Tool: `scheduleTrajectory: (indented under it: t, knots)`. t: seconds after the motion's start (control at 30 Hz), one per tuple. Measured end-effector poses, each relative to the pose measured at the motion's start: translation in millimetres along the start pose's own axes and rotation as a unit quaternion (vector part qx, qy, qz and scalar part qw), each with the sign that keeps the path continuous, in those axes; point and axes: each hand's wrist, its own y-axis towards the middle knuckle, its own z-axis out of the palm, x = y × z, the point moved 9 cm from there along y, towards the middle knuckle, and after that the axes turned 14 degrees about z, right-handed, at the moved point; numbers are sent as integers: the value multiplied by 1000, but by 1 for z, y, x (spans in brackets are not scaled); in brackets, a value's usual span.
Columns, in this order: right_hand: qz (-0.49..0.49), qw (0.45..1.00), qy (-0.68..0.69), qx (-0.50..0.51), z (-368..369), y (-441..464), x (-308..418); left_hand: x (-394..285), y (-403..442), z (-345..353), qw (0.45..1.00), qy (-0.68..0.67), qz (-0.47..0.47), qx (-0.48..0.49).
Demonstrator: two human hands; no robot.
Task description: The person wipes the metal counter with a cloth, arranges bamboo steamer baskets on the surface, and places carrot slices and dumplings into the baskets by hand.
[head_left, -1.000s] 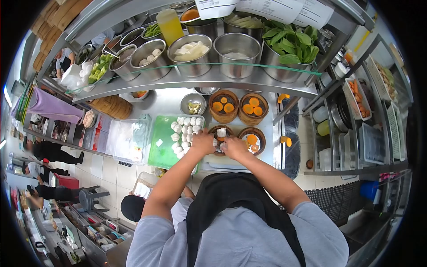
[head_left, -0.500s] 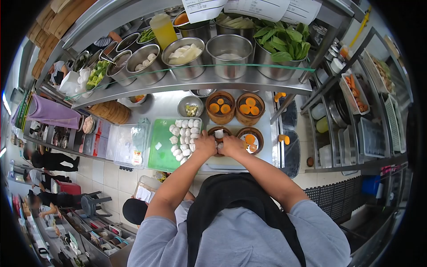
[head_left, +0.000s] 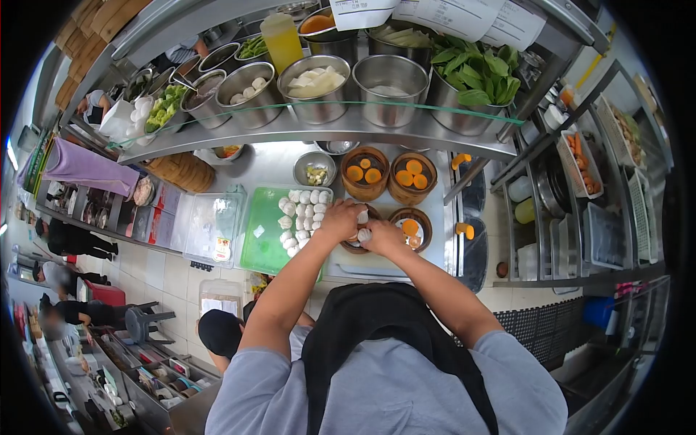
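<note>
My left hand (head_left: 341, 221) is over a small round bamboo steamer (head_left: 372, 209), its fingers closed around a white dumpling (head_left: 363, 217). Close beside it, my right hand (head_left: 383, 238) pinches another white dumpling (head_left: 364, 235) at the steamer's near side. My hands hide much of the steamer's inside. To the left, a green tray (head_left: 262, 232) holds rows of white dumplings (head_left: 305, 209). On the right stands a steamer (head_left: 428, 230) with orange rounds and a white piece inside. Behind are two more steamers (head_left: 365, 190) (head_left: 412, 194) with orange slices.
A metal bowl (head_left: 315, 169) of chopped pieces sits behind the tray. A clear plastic container (head_left: 214, 225) lies at left. Above the worktop, a shelf (head_left: 319, 135) with a glass edge carries metal pots and leafy greens (head_left: 475, 69). A person in a black cap (head_left: 220, 333) is across at lower left.
My left hand has shifted over the steamer, its fingers now on a dumpling there. My right hand stays at the near side. The whole view has shifted slightly.
</note>
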Motion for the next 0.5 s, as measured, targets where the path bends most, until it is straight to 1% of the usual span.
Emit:
scheduleTrajectory:
  t: [0.13,0.2,0.23,0.27,0.3,0.37,0.43,0.47,0.5]
  knots:
    - [12,1000,17,20,0,-2,-2,3,1,4,999,-23,11,29]
    - [14,999,27,20,0,-3,-6,5,1,4,999,-16,21,34]
    - [5,999,51,-3,-5,-6,-7,8,0,0,999,-15,21,35]
    - [-6,997,76,-24,-11,-7,-6,19,-4,-13,1000,-23,7,-5]
    - [-11,997,79,-21,-12,-8,-9,34,-13,-29,999,-30,-10,-45]
    - [-9,991,131,-27,-37,-25,-16,87,-47,-66,985,-75,-80,-131]
    - [-19,984,170,-39,-47,-33,-29,136,-97,-85,965,-61,-252,-47]
    - [-26,980,190,-44,-49,-34,-35,149,-115,-87,964,-57,-257,-48]
    - [-31,980,191,-42,-47,-35,-37,161,-135,-68,957,-54,-283,37]
